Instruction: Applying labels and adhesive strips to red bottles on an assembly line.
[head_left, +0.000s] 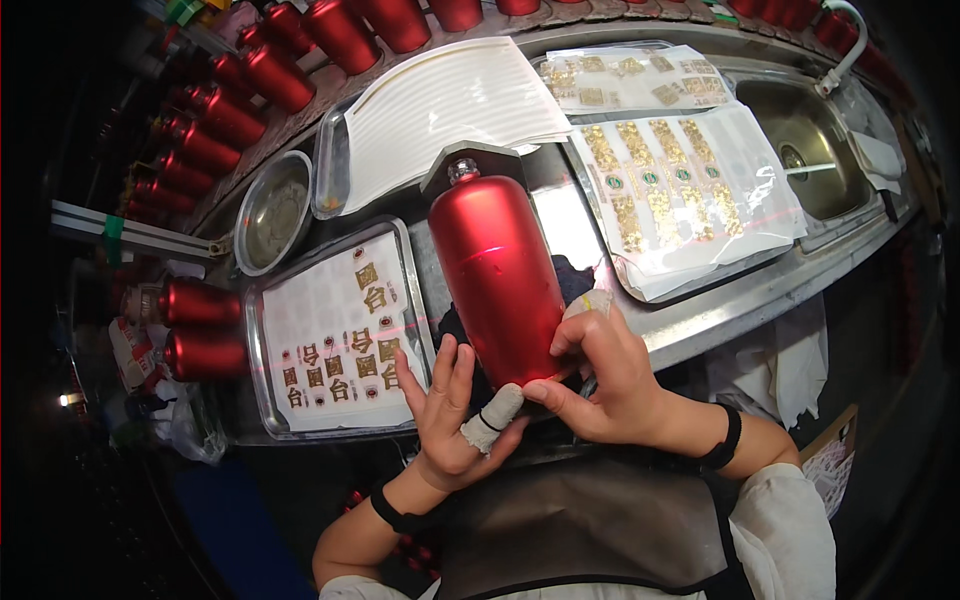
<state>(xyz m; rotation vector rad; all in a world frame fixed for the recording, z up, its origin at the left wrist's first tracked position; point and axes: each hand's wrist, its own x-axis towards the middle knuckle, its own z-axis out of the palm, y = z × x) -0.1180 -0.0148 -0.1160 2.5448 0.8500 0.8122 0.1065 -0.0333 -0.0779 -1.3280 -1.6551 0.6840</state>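
Note:
A glossy red bottle (495, 270) lies in front of me with its clear neck pointing away, against a grey angled holder (510, 165). By the left side of its base is my left hand (455, 415), fingers stretched and apart. A pale wrap with a dark band covers its index finger, whose tip is at the bottle's lower edge. My right hand (605, 385) grips the lower right edge of the bottle, its thumb at the base and its curled fingers along the side. Another pale wrap (590, 303) covers one finger there.
Left is a metal tray (408, 270) with gold character decals; right, another tray holds gold decal sheets (750, 170). Behind are striped white sheets (450, 110) and a bowl (272, 212). A sink (800, 125) with a tap is far right. Red bottles (205, 340) line the left and back.

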